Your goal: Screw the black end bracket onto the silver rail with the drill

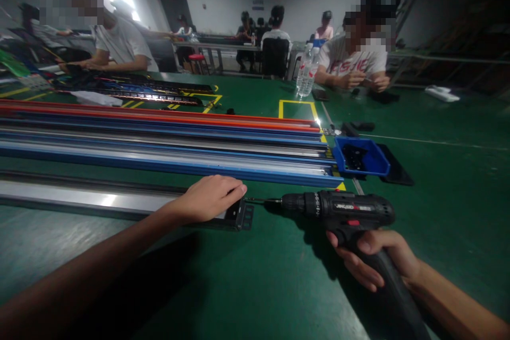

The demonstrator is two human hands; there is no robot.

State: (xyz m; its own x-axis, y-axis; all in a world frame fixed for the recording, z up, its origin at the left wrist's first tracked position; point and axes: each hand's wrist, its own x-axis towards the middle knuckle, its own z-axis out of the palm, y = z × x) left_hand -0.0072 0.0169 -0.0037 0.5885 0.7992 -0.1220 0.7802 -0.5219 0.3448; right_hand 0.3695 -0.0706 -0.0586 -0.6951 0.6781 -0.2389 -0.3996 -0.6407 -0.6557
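My right hand (370, 260) is wrapped around the handle of a black cordless drill (346, 207), its thumb on the near side. The drill points left, and its long thin bit (261, 201) reaches the end of a long dark metal profile (131, 203) with a bright inner face. At that end sits a black end bracket (245, 218) with slots. My left hand (211, 199) lies over the profile just left of the bit, gripping it from above, with the thumb by the end. Whether the bit touches a screw is too small to tell.
Several blue profiles (279, 172) and an orange-red one (239, 119) lie parallel beyond. A blue bin (378, 162) of small black parts stands at their right end. Water bottles (306, 74) stand farther back. Two people in white shirts sit across the green table (438, 212).
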